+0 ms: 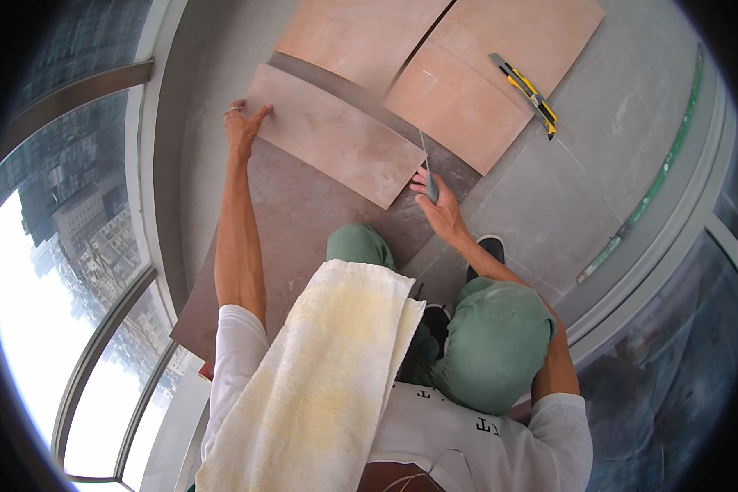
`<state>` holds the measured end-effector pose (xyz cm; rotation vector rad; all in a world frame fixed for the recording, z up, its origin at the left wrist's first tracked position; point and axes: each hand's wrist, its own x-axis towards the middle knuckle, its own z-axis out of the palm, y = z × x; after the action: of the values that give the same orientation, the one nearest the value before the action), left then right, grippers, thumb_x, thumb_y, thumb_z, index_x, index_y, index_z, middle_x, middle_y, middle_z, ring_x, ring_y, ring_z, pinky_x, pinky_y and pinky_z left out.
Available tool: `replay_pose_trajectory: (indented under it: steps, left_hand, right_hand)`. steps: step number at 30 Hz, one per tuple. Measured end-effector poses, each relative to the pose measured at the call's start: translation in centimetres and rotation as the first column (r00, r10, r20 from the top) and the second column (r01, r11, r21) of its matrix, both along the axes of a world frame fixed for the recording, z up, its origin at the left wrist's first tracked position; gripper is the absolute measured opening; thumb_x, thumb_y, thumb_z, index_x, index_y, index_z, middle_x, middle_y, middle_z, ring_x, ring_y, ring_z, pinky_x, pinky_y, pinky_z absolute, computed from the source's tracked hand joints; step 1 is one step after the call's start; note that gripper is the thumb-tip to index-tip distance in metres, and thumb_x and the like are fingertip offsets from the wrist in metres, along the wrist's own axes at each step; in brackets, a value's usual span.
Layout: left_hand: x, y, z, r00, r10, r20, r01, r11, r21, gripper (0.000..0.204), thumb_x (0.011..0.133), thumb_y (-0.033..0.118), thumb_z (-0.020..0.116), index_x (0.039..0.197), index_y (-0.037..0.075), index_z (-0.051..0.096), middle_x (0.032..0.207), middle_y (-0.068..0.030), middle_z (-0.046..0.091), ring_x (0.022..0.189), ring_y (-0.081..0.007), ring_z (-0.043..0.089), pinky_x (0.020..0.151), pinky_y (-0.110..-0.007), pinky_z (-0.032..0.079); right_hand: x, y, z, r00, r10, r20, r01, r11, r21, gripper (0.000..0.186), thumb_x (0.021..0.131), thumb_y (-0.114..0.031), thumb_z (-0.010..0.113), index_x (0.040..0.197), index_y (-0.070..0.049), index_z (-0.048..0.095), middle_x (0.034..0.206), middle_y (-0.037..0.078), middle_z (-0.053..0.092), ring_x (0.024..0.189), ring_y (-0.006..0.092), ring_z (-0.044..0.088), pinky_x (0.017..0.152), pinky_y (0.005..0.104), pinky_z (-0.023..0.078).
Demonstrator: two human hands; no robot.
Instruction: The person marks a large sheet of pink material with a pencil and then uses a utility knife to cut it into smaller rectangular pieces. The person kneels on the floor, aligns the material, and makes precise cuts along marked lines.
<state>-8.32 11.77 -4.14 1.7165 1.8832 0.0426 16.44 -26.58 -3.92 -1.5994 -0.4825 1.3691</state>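
A narrow pinkish-tan board (336, 135) lies slantwise in front of me, on top of a larger brown sheet (303, 197). My left hand (244, 127) grips its left end, with the thumb over the top face and the fingers at the edge. At the opposite end, my right hand (441, 207) is closed around the grey handle of a slim tool (431, 187). The tool's thin blade points away from me, beside the board's right corner. Its exact kind is unclear.
Wider tan boards (459, 107) lie beyond, with a yellow-and-black utility knife (529, 94) on one. A green strip (648, 197) runs along the right side of the grey tiled floor (549, 189). Windows (98, 205) curve along the left. A towel (320, 369) hangs over my front.
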Motion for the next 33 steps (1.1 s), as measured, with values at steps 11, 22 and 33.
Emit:
replay_pose_trajectory:
  steps: [11,22,33]
  left_hand:
    - [0.4,-0.4,0.3,0.995,-0.08,-0.063,0.087,0.99,0.112,0.085,0.074,0.045,0.083,0.138,-0.001,0.051,0.14,-0.0254,0.049,0.128,-0.0396,0.051,0.104,-0.048,0.045]
    - [8.8,-6.0,-3.1,0.999,-0.014,-0.05,0.039,0.834,0.55,0.049,0.094,0.025,0.058,0.139,0.007,0.05,0.148,-0.0156,0.045,0.144,-0.0335,0.034,0.12,-0.054,0.016]
    - [9.3,-6.1,-4.7,0.995,0.021,-0.102,0.037,0.846,0.532,0.05,0.097,0.03,0.052,0.143,0.011,0.045,0.152,-0.0094,0.04,0.149,-0.0291,0.024,0.122,-0.055,0.008]
  right_hand:
    - [0.8,0.7,1.2,0.999,0.028,-0.038,-0.033,0.992,-0.123,0.051,0.092,-0.011,0.057,0.139,0.006,0.045,0.129,0.023,0.061,0.116,0.0274,0.064,0.099,0.0365,0.048]
    - [5.1,16.8,5.3,0.753,0.527,0.394,-0.517,0.844,-0.141,0.045,0.103,-0.039,0.048,0.117,0.004,0.045,0.084,0.028,0.065,0.085,0.0475,0.064,0.075,0.0531,0.048]
    - [-2.1,33.3,-0.5,0.461,0.466,0.756,-0.665,0.745,-0.053,0.032,0.102,-0.027,0.048,0.107,0.004,0.046,0.083,0.026,0.068,0.08,0.0445,0.068,0.067,0.0502,0.054]
